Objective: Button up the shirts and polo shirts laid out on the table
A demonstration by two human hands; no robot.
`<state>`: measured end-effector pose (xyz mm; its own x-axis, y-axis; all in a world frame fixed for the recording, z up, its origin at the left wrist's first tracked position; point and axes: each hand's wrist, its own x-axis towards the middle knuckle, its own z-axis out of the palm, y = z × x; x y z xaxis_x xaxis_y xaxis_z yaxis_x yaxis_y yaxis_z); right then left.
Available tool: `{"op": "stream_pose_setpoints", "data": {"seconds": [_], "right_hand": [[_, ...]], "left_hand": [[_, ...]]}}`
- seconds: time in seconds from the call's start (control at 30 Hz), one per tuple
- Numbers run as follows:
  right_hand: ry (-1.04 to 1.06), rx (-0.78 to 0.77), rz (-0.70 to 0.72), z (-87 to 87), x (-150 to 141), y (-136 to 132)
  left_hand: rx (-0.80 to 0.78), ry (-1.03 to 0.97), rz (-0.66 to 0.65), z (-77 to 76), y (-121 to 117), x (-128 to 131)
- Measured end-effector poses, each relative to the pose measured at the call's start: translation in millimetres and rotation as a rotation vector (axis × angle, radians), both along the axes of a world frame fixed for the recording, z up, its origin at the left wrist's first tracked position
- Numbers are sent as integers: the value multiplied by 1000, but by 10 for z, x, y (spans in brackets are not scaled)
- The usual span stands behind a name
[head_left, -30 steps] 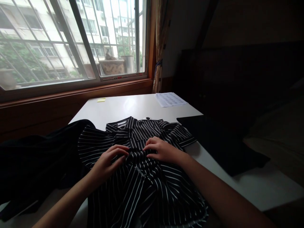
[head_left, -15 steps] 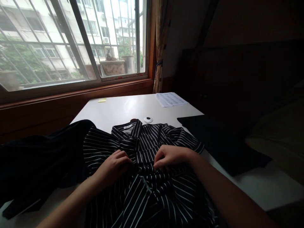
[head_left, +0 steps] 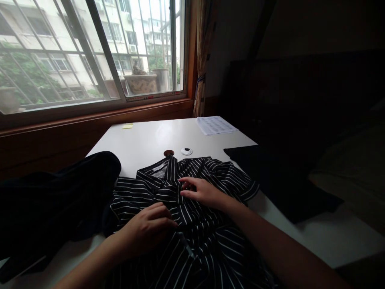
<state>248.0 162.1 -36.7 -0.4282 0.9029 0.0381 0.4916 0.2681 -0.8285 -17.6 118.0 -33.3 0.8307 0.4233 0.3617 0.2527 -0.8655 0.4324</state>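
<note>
A black collared shirt (head_left: 216, 176) with white stripes lies front up across the table, its collar towards the window. Folds bunch around its middle. My left hand (head_left: 150, 224) is closed on the cloth at the front, left of the middle, with its fingertips partly hidden. Higher up, just below the collar, my right hand (head_left: 201, 190) rests over the button front. Its thumb and forefinger are apart, and the other fingers curl underneath.
Dark clothing (head_left: 60, 196) is heaped on the left. Another dark cloth (head_left: 276, 180) lies flat at the right. Beyond the collar, the white table (head_left: 144, 138) bears a round white object (head_left: 187, 151), a brown-rimmed hole (head_left: 169, 153), printed sheets (head_left: 215, 125) and a yellow note (head_left: 127, 126).
My right hand has moved up and left towards the collar, and its fingers have parted. My left hand has shifted slightly right and down, drawing the shirt's left side and sleeve inward.
</note>
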Motion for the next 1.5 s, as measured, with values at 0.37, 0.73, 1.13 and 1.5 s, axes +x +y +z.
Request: {"op": "stream_pose_setpoints", "data": {"seconds": [0.37,0.73,1.13,1.5], "right_hand": [[409,-308,-26,22,-60,-29],[628,-495,35,75,-275,-186],[528,-183,126,63,-361,-307],[364,-6,35,36,-388,-321]], "left_hand": [[57,-30,131,-87,12,37],[336,-41,429,-187,-20,61],[13,-221,425,-153,3,107],[-437,-185,476,-81,35,120]]}}
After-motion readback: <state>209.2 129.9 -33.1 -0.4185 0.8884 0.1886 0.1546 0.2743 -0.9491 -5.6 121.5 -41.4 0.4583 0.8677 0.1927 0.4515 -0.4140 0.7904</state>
